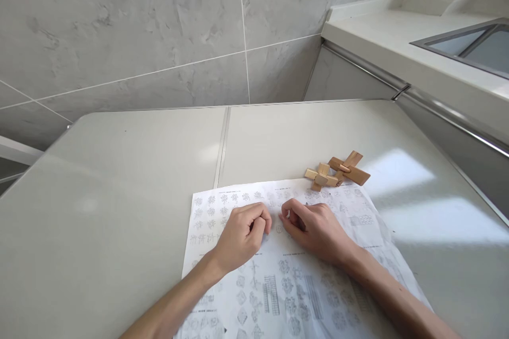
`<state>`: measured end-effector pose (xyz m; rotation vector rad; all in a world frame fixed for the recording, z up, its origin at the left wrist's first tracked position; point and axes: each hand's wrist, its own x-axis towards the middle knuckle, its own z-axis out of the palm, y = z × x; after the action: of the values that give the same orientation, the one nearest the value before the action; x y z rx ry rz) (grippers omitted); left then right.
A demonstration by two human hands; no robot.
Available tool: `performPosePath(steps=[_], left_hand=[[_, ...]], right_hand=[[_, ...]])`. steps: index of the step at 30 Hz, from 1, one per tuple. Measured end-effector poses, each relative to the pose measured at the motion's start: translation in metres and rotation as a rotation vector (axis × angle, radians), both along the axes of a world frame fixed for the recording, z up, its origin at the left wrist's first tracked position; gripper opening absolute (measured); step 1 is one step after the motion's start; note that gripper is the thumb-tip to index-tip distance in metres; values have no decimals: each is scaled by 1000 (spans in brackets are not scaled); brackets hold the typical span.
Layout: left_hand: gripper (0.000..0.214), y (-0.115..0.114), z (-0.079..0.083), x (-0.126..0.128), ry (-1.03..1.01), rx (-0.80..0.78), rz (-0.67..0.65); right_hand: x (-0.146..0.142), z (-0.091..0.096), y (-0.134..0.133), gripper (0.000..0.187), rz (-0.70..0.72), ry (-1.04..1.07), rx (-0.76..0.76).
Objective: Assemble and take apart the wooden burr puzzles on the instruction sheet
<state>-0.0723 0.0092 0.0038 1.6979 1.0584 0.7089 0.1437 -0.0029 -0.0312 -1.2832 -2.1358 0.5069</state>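
My left hand (242, 233) rests on a printed sheet of puzzle diagrams (286, 286), its fingers curled into a loose fist with nothing visible in them. My right hand (314, 228) lies beside it on the same sheet, fingers also curled under, nothing seen inside. The knuckles of the two hands almost meet. Two wooden interlocking puzzles sit past the right hand at the sheet's far edge: a small pale one (321, 177) and a larger brown cross-shaped one (349, 168), touching each other.
The sheet lies on a pale grey table (119, 190) with a seam down its middle. A tiled wall (159, 26) stands behind. To the right runs a higher white counter (397, 42) with a metal sink (473, 45) and a metal rail below it.
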Motion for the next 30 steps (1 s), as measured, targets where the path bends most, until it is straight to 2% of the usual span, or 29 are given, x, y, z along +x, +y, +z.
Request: performPosePath(steps=[30], left_hand=[[31, 0, 1, 0, 10, -3, -5]], right_hand=[[-1, 2, 0, 12, -2, -9, -16]])
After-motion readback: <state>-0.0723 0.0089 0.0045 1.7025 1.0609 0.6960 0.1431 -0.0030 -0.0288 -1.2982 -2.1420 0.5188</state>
